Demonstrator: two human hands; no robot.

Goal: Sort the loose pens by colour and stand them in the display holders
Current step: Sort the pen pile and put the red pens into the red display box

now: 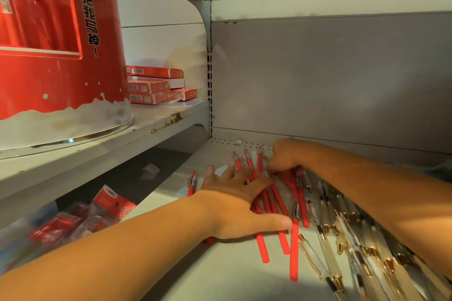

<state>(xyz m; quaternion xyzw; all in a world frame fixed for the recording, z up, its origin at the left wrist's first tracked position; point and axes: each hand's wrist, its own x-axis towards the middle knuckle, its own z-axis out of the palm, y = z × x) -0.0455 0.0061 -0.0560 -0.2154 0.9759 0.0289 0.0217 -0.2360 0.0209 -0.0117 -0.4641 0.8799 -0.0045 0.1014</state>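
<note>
Left hand (234,205) lies flat, fingers spread, pressing the red pens (294,247). Right hand (283,156), at the pile's far end, pinches several with curled fingers. Gold-trimmed clear pens (325,245) lie just right of the pile.

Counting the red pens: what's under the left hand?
Under the flat left hand lie red pens on the shelf, ends poking out beyond it. How many the palm hides cannot be seen.

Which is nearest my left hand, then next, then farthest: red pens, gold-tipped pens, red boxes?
1. Red pens, under the left hand.
2. Gold-tipped pens, to its right.
3. Red boxes, on the higher shelf, back left.
</note>
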